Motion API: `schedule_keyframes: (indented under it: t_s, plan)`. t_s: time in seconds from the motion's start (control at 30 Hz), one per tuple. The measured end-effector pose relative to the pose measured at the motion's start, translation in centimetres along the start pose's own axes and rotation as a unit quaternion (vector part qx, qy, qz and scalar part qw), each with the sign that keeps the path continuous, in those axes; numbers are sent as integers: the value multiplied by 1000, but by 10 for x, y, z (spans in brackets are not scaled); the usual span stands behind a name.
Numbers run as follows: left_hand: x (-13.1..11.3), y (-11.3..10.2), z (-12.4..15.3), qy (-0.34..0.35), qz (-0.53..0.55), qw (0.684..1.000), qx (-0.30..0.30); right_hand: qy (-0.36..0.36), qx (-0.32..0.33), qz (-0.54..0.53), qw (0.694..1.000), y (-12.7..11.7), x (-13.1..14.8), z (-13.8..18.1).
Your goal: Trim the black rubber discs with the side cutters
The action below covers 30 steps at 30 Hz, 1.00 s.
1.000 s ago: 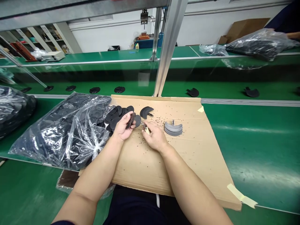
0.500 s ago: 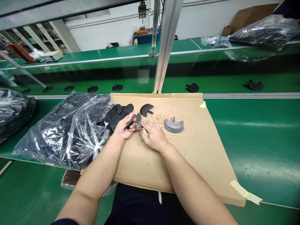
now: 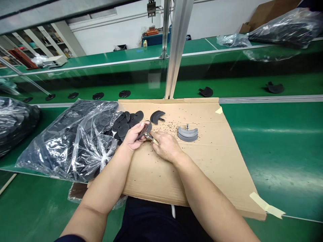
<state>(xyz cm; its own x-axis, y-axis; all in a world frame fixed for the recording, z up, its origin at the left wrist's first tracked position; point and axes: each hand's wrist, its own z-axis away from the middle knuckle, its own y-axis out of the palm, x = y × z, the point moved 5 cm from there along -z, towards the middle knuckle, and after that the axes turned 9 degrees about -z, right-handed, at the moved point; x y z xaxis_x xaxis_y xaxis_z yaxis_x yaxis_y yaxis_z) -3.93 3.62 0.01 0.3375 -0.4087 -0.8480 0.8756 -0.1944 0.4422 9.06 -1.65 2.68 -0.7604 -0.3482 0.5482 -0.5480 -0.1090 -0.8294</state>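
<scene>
My left hand (image 3: 134, 137) is closed on a thin black disc (image 3: 141, 132), which it holds tilted above the cardboard sheet. In my right hand (image 3: 166, 145) are small pliers (image 3: 149, 136) with pale handles, probably cutters; their metal jaws meet the lower edge of the disc. Behind my left hand lies a pile of black discs (image 3: 123, 129), spilling from a clear plastic bag (image 3: 73, 137). Two stacks of curved black pieces lie on the cardboard: one curved stack (image 3: 156, 116) beyond my hands, another curved stack (image 3: 188, 134) to the right.
Dark crumbs dot the cardboard sheet (image 3: 202, 174), which is taped to the green bench (image 3: 275, 141). A metal upright (image 3: 176, 50) rises at its far edge. Black pieces (image 3: 98, 95) lie in a row on the green strip behind. Another full bag (image 3: 17, 124) sits far left.
The disc in my left hand has turned so that more of its flat face shows. The pliers stay at its edge. The view has shifted slightly.
</scene>
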Motion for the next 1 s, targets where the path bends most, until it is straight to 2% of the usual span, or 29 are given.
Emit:
schedule_keyframes:
  t_s: [0.33, 0.4, 0.5, 0.6, 0.67, 0.73, 0.77, 0.8, 0.87, 0.93, 1.0]
  plan:
    - [6, -4, -1, 8, -58, 997, -43, 3, 37, 6, 999, -2, -3, 1]
    - [5, -2, -1, -3, -44, 998, -33, -1, 32, -31, 999, -2, -2, 0]
    - [3, 3, -1, -24, 3, 1000, 9, 5, 0, -144, 990, -1, -2, -2]
    - [1, 7, 0, -43, 64, 996, 52, 70, -54, -306, 948, 4, -12, -4]
    - [-2, 7, 0, -49, 91, 993, 55, 118, -78, -434, 890, 10, -23, -5]
    - [-6, 3, -1, -26, 109, 994, 20, 137, -101, -514, 841, 12, -31, -6]
    - [-9, -1, -2, 1, 116, 993, -15, 140, -118, -514, 838, 10, -34, -7]
    - [-13, -5, -3, 37, 123, 990, -58, 144, -137, -485, 852, 7, -37, -8]
    - [-21, -14, -4, 116, 136, 976, -128, 145, -158, -362, 907, -2, -36, -14]
    - [-25, -19, -5, 166, 144, 963, -155, 119, -135, -227, 957, -9, -27, -26]
    - [-26, -22, -7, 182, 148, 960, -154, 67, -80, -132, 986, -9, -14, -44]
